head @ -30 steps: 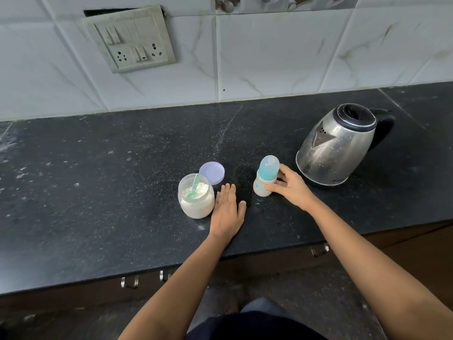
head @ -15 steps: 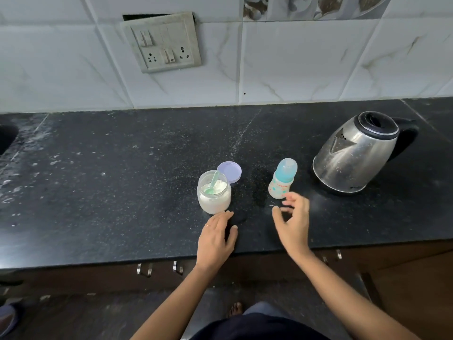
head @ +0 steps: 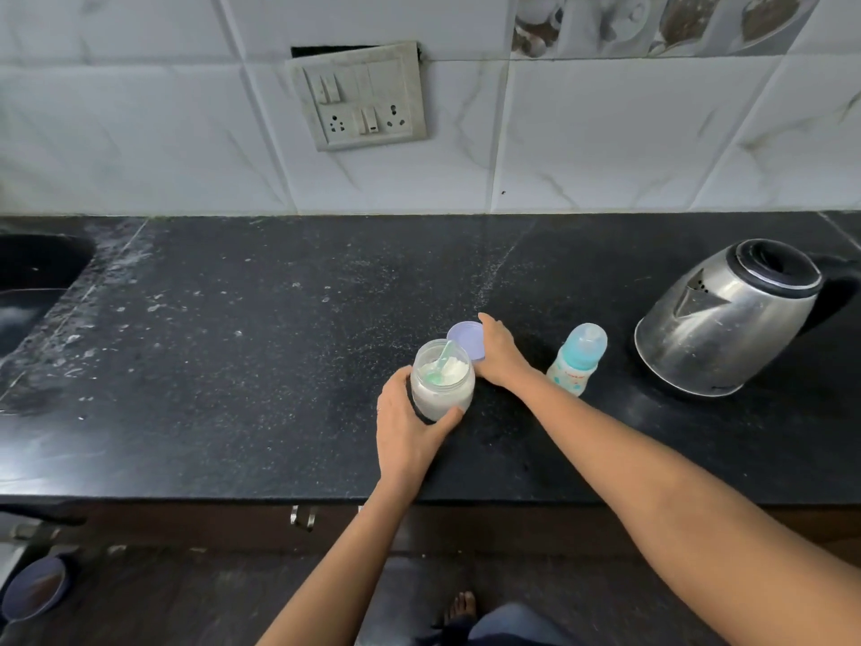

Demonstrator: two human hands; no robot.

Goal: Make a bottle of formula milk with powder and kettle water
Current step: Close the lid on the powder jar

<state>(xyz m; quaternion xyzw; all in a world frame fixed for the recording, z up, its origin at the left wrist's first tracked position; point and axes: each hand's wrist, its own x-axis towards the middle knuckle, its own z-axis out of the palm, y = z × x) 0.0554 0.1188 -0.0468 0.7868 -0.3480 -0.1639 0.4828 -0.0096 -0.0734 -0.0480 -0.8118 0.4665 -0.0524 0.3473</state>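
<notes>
Both hands have gone to the powder: the left hand (head: pixel 410 426) now wraps the jar (head: pixel 442 389), steadying it, while the right hand (head: pixel 501 356) curls over the lid (head: pixel 463 340) just behind it, probably to close it. On the table (head: pixel 233 366), the bottle (head: pixel 577 361) stands capped between jar and kettle (head: pixel 727 319).

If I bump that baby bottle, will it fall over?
Probably: the baby bottle stands tall and narrow, and nothing holds it. Its body looks round, so once down it may roll. It looks plastic, so likely light and hard to break.
</notes>
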